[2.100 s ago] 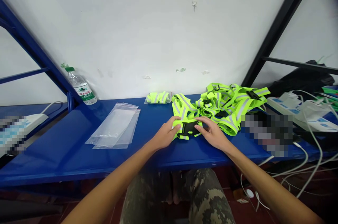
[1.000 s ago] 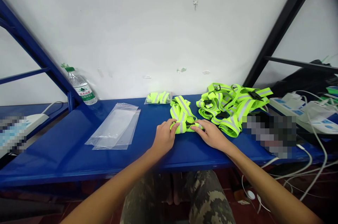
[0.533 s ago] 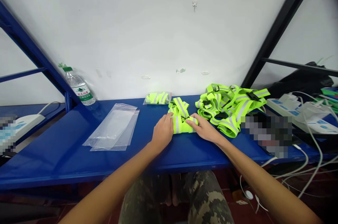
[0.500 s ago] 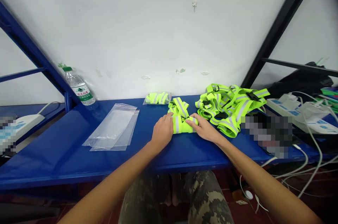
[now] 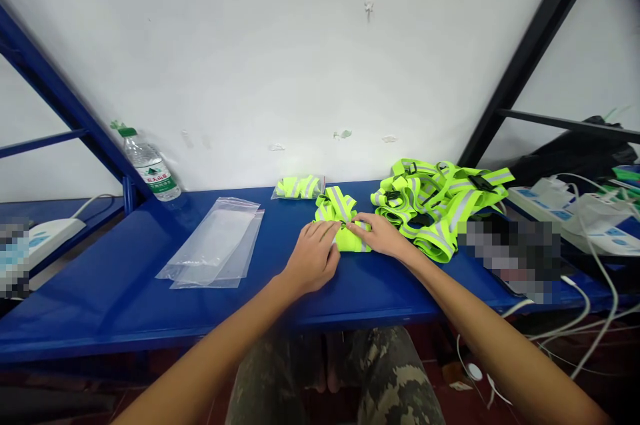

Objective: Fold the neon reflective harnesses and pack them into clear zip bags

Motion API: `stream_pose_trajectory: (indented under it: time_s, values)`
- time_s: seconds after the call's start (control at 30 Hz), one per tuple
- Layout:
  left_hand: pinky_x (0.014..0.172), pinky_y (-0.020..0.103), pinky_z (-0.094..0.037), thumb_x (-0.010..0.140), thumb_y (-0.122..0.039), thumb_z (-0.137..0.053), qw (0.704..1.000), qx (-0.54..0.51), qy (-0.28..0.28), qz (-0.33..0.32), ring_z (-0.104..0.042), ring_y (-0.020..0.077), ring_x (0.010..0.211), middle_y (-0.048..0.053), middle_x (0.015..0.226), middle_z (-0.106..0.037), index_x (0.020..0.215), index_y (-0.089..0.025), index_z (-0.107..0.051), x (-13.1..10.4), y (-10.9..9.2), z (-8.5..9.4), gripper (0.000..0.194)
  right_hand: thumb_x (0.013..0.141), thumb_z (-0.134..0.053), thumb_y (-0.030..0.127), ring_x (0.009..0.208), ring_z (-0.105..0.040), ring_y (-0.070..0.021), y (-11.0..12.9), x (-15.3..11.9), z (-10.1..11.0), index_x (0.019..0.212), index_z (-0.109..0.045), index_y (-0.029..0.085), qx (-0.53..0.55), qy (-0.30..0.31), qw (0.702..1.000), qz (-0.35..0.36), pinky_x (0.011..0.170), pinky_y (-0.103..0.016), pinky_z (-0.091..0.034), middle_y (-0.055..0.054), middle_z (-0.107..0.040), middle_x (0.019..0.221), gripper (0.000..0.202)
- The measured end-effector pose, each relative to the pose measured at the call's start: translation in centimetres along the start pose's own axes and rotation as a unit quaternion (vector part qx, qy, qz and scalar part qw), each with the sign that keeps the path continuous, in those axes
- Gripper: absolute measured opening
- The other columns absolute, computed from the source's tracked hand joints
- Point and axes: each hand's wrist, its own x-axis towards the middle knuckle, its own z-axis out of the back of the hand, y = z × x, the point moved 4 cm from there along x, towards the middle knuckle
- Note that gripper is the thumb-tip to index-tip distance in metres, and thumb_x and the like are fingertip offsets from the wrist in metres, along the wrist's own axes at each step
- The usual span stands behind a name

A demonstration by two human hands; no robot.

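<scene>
A neon-yellow strap bundle with grey reflective stripes (image 5: 356,242) lies folded on the blue table (image 5: 125,258). My left hand (image 5: 314,255) rests over its left part, fingers extended and lying flat on the straps. On the upper right of the bundle, my right hand (image 5: 376,233) presses with thumb and fingers near a small dark piece. A loose strap end (image 5: 336,203) sticks out behind both hands. Farther back, a clear bag with folded neon strap (image 5: 299,187) lies by the wall. A heap of neon straps with black buckles (image 5: 440,205) is right of my right hand.
Flat clear zip bags (image 5: 215,245) lie to the left. A water bottle (image 5: 154,168) leans at the back left. At the right are a blurred-out dark device (image 5: 510,255), a white power strip (image 5: 543,210) and cables. Metal frames stand at both sides.
My left hand has shifted from the bundle's left side onto its top, with its fingers laid flatter. My right hand has moved slightly left and up along the bundle.
</scene>
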Motion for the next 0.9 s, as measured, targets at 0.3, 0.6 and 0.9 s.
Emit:
stream_pose_trajectory:
  time_s: [0.3, 0.6, 0.9]
  values:
    - [0.096, 0.047, -0.040, 0.080, -0.057, -0.062, 0.998, 0.015, -0.031, 0.052, -0.048, 0.0318, 0.119, 0.015, 0.135, -0.052, 0.145, -0.018, -0.034, 0.1, 0.5, 0.4, 0.081, 0.086, -0.053, 0.060, 0.061, -0.052, -0.0144, -0.3, -0.3, 0.6, 0.069, -0.064, 0.017, 0.158, -0.049, 0.986, -0.013, 0.056, -0.026, -0.037, -0.001, -0.061, 0.066, 0.048]
    - [0.098, 0.049, -0.038, 0.085, -0.047, -0.060, 0.990, 0.077, -0.079, -0.084, -0.050, 0.0333, 0.116, 0.016, 0.121, -0.060, 0.129, -0.013, -0.055, -0.7, -1.0, 1.2, 0.056, 0.074, -0.071, 0.048, 0.091, -0.066, -0.0218, -1.5, 0.6, 0.7, 0.123, -0.058, 0.017, 0.243, -0.039, 0.964, -0.100, 0.074, -0.031, -0.052, -0.010, -0.070, 0.103, 0.059]
    - [0.090, 0.043, -0.045, 0.091, -0.047, -0.050, 1.000, -0.015, 0.007, -0.024, -0.056, 0.0268, 0.107, 0.012, 0.116, -0.063, 0.132, -0.017, -0.052, 0.0, -1.2, 1.5, 0.052, 0.071, -0.065, 0.024, 0.049, -0.060, -0.0149, -0.7, 2.2, 1.1, 0.075, -0.059, 0.018, 0.313, -0.103, 0.935, -0.133, 0.049, -0.026, -0.048, 0.001, -0.062, 0.060, 0.010]
